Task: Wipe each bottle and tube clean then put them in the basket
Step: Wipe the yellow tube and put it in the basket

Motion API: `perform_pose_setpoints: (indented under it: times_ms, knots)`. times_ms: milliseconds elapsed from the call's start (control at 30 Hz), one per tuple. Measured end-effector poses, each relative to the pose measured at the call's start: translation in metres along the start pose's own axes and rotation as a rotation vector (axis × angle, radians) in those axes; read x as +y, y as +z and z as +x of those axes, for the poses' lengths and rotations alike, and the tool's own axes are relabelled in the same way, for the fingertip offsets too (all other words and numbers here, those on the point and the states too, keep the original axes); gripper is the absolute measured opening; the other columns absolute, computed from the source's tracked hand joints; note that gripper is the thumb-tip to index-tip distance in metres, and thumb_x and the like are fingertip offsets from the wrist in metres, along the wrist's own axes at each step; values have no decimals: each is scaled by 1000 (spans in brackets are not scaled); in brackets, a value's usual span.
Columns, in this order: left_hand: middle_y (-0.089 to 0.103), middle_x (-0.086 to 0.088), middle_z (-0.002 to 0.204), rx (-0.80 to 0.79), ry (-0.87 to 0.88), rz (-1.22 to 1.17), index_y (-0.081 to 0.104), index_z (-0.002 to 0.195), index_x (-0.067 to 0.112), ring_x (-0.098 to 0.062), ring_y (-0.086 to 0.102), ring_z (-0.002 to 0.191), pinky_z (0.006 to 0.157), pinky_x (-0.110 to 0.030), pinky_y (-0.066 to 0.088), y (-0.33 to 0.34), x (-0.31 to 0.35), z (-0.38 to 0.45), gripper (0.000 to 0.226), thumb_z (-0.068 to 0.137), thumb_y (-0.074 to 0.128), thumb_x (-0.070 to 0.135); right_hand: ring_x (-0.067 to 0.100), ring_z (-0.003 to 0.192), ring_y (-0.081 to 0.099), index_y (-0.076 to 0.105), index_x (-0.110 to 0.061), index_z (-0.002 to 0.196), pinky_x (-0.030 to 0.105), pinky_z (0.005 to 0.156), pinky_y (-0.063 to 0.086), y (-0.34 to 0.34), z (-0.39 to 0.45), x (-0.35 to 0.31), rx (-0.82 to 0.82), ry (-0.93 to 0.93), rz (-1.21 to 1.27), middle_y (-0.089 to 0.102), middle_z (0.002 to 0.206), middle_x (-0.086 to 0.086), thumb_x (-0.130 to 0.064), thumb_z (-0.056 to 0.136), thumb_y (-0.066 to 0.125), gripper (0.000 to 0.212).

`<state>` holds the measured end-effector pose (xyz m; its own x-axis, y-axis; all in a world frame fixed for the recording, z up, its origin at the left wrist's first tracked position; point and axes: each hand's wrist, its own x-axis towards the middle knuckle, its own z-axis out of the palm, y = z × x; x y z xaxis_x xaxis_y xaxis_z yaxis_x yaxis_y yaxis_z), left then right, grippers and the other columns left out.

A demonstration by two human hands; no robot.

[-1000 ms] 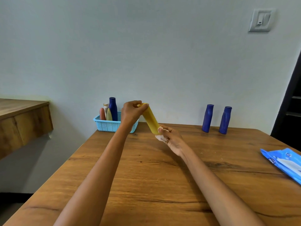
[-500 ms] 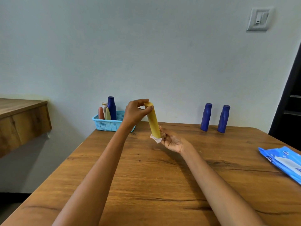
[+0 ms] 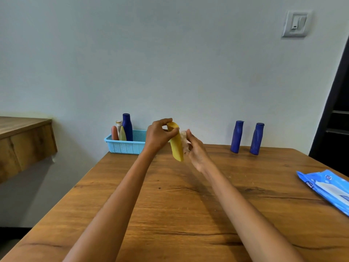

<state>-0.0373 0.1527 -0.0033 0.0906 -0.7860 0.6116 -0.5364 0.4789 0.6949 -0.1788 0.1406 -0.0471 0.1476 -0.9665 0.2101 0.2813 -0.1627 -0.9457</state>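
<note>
My left hand grips the top end of a yellow tube, held nearly upright above the far middle of the wooden table. Against the tube's right side my right hand holds a white wipe. A light blue basket stands at the table's far left corner, holding a blue bottle, a white bottle, a pale yellow tube and a reddish tube. Two blue bottles stand upright at the far right by the wall.
A blue pack of wipes lies at the table's right edge. A wooden shelf juts from the wall on the left, apart from the table. A dark doorway is at the right.
The tube has swung from a slant to nearly upright. My right hand with the wipe has slid up from the tube's lower end to its upper right side.
</note>
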Motion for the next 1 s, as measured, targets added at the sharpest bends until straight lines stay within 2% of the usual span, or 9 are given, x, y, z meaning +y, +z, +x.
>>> perform_pose_setpoints:
  times_ms: [133, 200, 300, 367, 433, 533, 700, 867, 1000]
  knots:
    - [62, -4, 124, 47, -23, -55, 59, 124, 16, -9, 61, 89, 85, -28, 52, -2, 0, 1, 46, 81, 71, 26, 13, 121, 50, 47, -25, 137, 27, 98, 42, 15, -6, -3, -113, -103, -115, 54, 134, -2, -55, 96, 28, 54]
    - [61, -3, 125, 91, -58, -110, 59, 125, 17, -8, 61, 89, 84, -23, 50, -6, -1, 1, 45, 82, 70, 26, 7, 124, 43, 40, -27, 141, 17, 91, 38, 18, -12, -2, -115, -132, -227, 44, 141, -8, -54, 96, 20, 56]
    - [60, -6, 126, 117, -84, -196, 58, 126, 14, -12, 63, 93, 80, -20, 51, -10, -2, 2, 46, 82, 70, 23, 6, 126, 35, 42, -30, 137, 26, 98, 27, 14, -16, 6, -131, -107, -335, 36, 142, -12, -88, 67, 22, 93]
    - [60, -7, 127, 119, -92, -206, 57, 127, 13, -13, 63, 94, 80, -21, 51, -11, -3, 3, 47, 82, 70, 22, 9, 128, 33, 46, -39, 127, 36, 103, 24, 9, -14, 12, -162, -73, -382, 31, 148, -10, -99, 48, 25, 102]
    - [59, -6, 127, 99, -105, -169, 57, 126, 14, -13, 61, 95, 81, -22, 49, -8, -6, 3, 47, 83, 69, 24, 15, 131, 33, 39, -41, 134, 35, 103, 26, 9, -13, 11, -156, -26, -394, 31, 150, -5, -89, 68, 23, 83]
    - [60, -6, 127, 77, -112, -103, 58, 126, 16, -16, 59, 106, 91, -31, 49, -2, -9, 3, 46, 83, 69, 29, 14, 120, 43, 37, -28, 142, 20, 87, 38, 19, -12, 5, -101, -93, -354, 44, 139, 2, -48, 99, 21, 50]
    - [62, -6, 123, 81, -173, -102, 57, 127, 13, -19, 55, 117, 96, -28, 43, -1, -10, 8, 50, 83, 68, 33, 11, 130, 43, 40, -19, 141, 27, 107, 38, 29, -6, 4, 75, -381, -321, 47, 142, -1, -28, 100, 40, 42]
    - [63, -9, 121, 104, -172, -138, 54, 129, 11, -19, 58, 113, 97, -42, 48, 3, -11, 5, 56, 81, 70, 35, 1, 123, 42, 45, -12, 137, 3, 94, 37, 37, -5, -3, 137, -562, -433, 48, 137, -4, -12, 94, 52, 43]
    - [62, -7, 123, 145, -150, -160, 52, 131, 17, -17, 58, 113, 95, -40, 50, -1, -5, 7, 58, 80, 71, 35, 5, 112, 56, 52, -13, 132, 15, 91, 48, 22, -5, 11, 125, -531, -486, 60, 125, -3, -22, 92, 58, 42]
